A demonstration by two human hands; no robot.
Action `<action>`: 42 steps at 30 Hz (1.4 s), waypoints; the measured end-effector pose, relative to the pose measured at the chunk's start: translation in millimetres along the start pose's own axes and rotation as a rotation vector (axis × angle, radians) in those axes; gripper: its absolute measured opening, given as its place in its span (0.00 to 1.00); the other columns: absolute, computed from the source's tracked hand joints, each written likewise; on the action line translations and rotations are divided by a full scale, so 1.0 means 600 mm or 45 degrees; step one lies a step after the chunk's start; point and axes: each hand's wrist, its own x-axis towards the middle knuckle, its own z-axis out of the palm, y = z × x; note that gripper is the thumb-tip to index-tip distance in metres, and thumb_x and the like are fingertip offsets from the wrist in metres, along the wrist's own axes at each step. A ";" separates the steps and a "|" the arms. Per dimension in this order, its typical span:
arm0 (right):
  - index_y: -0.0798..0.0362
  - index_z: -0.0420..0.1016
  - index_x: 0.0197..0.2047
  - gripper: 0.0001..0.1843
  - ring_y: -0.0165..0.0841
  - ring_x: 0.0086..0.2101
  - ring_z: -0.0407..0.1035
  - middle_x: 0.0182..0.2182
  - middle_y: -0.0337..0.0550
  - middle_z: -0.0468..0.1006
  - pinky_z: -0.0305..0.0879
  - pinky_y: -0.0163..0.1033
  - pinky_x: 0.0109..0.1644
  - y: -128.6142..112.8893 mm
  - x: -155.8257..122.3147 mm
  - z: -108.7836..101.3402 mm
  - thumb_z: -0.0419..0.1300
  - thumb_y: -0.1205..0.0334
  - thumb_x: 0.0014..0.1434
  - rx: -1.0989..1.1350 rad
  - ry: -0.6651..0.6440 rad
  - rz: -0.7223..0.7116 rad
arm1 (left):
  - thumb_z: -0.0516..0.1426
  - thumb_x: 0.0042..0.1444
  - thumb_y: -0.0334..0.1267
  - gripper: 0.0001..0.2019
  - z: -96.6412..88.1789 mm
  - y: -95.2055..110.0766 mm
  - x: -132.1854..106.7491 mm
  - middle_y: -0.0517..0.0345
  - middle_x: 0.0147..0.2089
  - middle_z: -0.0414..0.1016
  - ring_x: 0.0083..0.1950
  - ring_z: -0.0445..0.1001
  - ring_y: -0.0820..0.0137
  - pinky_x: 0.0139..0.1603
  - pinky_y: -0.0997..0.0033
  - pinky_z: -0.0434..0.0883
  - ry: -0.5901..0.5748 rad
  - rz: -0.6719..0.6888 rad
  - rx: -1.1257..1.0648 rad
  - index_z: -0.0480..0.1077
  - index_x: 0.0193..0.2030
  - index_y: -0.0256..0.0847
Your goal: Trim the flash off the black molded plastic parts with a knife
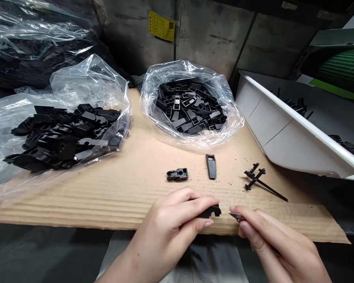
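My left hand (177, 222) is closed on a small black plastic part (212, 212) with a hooked end that points right. My right hand (268, 236) pinches a small thin tool or blade (235, 215), its tip just right of the black part. Both hands hover over the near edge of a cardboard sheet (120, 196). On the cardboard beyond the hands lie a black clip piece (177, 174), a black tapered piece (211, 166) and a black sprue with a long pin (259, 181).
A clear bag of black hooked parts (67, 133) lies at the left. A second clear bag of black rectangular pieces (188, 108) sits at the back centre. A white tray (292, 133) holding black sprues slants at the right. More bagged parts (32, 39) are piled at the back left.
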 end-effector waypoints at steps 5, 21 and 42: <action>0.56 0.68 0.43 0.11 0.29 0.21 0.64 0.22 0.40 0.70 0.58 0.35 0.24 0.004 0.020 -0.022 0.51 0.72 0.56 -0.336 -0.168 -0.286 | 0.53 0.56 0.27 0.10 -0.010 0.011 0.015 0.59 0.36 0.72 0.38 0.71 0.71 0.38 0.78 0.65 -0.262 -0.058 0.102 0.70 0.44 0.39; 0.50 0.70 0.32 0.11 0.28 0.21 0.54 0.20 0.36 0.64 0.43 0.36 0.25 0.026 0.106 -0.053 0.46 0.67 0.58 -0.325 -0.811 -0.446 | 0.56 0.55 0.28 0.10 -0.037 0.011 0.063 0.61 0.40 0.75 0.42 0.70 0.70 0.42 0.78 0.63 -0.699 0.016 0.130 0.71 0.43 0.41; 0.49 0.69 0.36 0.11 0.26 0.24 0.65 0.23 0.33 0.71 0.55 0.32 0.28 0.006 0.067 -0.057 0.47 0.67 0.61 0.034 -0.678 -0.027 | 0.55 0.56 0.30 0.07 -0.039 0.015 0.052 0.59 0.35 0.74 0.38 0.71 0.69 0.37 0.77 0.63 -0.638 0.001 0.243 0.72 0.41 0.40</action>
